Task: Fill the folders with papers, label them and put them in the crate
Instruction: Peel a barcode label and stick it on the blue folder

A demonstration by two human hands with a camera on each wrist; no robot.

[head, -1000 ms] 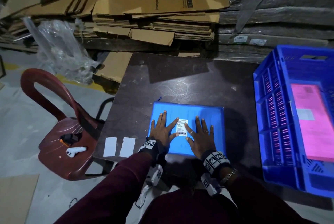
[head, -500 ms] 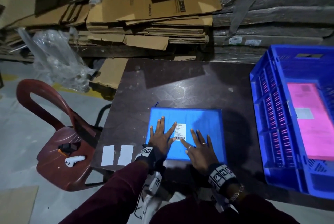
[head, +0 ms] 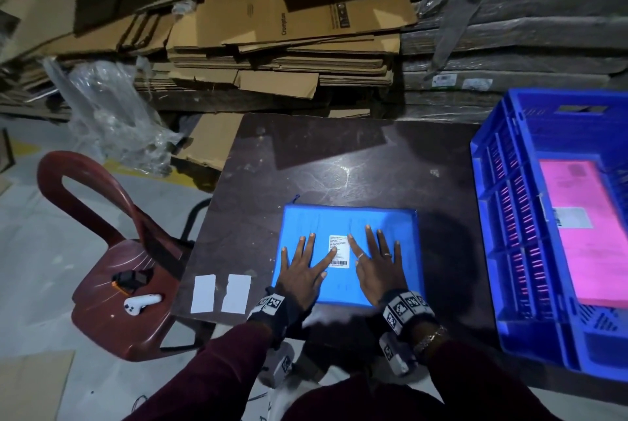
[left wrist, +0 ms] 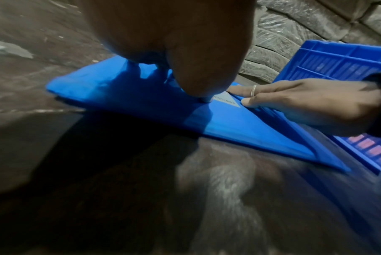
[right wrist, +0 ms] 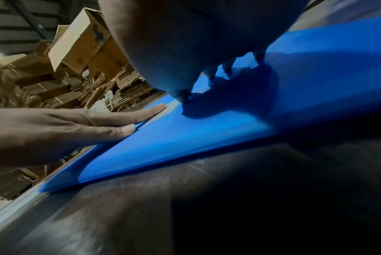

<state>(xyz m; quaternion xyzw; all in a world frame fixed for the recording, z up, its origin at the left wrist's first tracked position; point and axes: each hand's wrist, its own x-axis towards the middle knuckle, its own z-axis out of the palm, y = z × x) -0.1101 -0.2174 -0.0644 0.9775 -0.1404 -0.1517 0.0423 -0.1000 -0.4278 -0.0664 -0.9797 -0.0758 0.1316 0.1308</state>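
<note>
With my left hand (head: pixel 302 271) and right hand (head: pixel 375 266) still spread flat, fingers have slid along the label (head: pixel 339 250) between them, smoothing it onto the blue folder (head: pixel 350 227) on the desk (head: pixel 339 162); crate (head: pixel 492 216) next.

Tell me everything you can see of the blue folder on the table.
The blue folder is a flat, smooth rectangle, plastic by its look, lying closed near the table's front edge. A white label with print and a barcode sits on its cover. The left hand and right hand press flat on it, fingers spread beside the label.
</note>
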